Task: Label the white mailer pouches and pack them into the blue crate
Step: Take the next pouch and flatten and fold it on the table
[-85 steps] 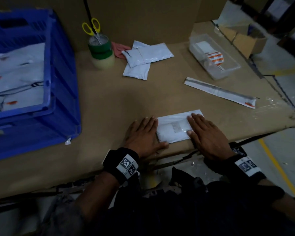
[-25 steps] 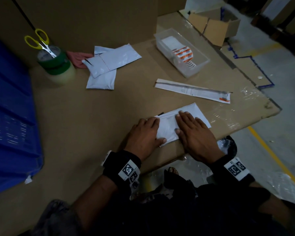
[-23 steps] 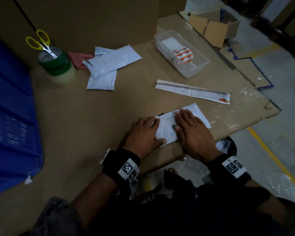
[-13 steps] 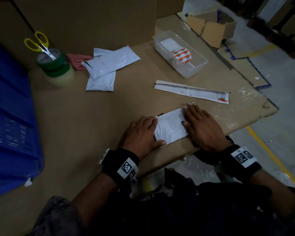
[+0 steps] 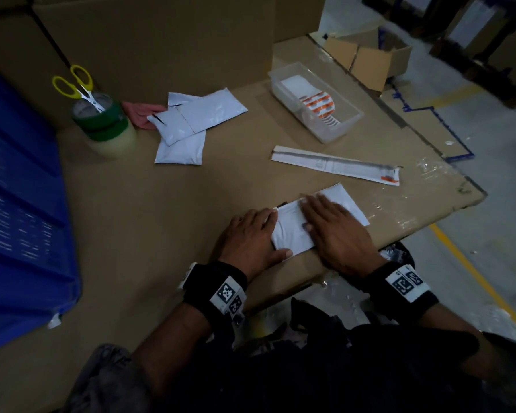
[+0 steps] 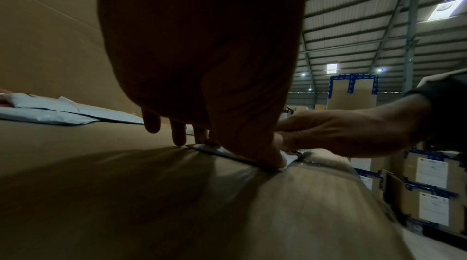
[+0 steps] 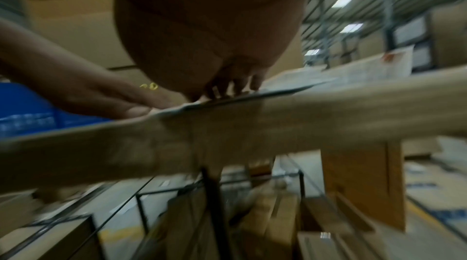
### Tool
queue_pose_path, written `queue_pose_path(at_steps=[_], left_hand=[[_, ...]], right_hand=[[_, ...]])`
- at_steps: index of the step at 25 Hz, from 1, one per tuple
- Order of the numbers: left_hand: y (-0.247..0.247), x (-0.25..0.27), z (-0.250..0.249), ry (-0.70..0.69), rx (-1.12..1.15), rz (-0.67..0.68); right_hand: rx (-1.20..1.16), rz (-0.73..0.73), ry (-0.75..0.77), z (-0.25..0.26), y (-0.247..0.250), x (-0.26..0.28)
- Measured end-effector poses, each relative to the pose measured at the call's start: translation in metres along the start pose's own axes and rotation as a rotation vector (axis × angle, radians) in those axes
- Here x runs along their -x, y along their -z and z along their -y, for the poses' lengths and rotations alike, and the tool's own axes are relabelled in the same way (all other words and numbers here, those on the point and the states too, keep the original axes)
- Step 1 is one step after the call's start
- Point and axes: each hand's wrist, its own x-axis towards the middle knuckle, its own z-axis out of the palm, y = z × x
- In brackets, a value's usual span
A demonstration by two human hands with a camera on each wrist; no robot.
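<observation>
Far left of our hands sits the blue crate (image 5: 21,210), w/ the tape rolls (image 5: 102,123) and yellow scissors (image 5: 75,84) just beyond it. Ahead of our hands and to their left lie the spare pouches (image 5: 188,123), two or so overlapping, not yet handled.

Our left hand (image 5: 251,236) lies flat on the surface (image 5: 137,210), fingers straight, thumb and fingertips pinning the left end of the white mailer pouch (image 5: 289,231); nothing is gripped. The left wrist view shows that thumb pressing down on the pouch's near corner.

Our right hand (image 5: 337,231), fingers also straight and flat, now covers the middle of the pouch. Half a sec ago it was out over the pouch's right end; it has swept back toward the left hand, so the right end shows bare again. We read this as back-and-forth smoothing of the label, so labelling of this pouch is prob. nearly done; the label itself is hidden under the palm.

Ahead of the right hand lies a long paper strip (image 5: 337,165), and farther off to the right the clear tray (image 5: 316,99) w/ the sticker roll.

Next, in our judgement: lift this pouch and carry it left to the crate, then the spare ones.
</observation>
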Motion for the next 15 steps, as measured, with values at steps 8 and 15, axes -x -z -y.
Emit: queue_pose_path(at_steps=[8, 15], left_hand=[[-0.002, -0.001, 0.000, -0.018, 0.006, -0.010], [0.003, 0.002, 0.006, -0.030, 0.093, -0.011]], right_hand=[[0.044, -0.010, -0.024, -0.019, 0.015, 0.002], [0.017, 0.128, -0.030, -0.020, 0.007, 0.001]])
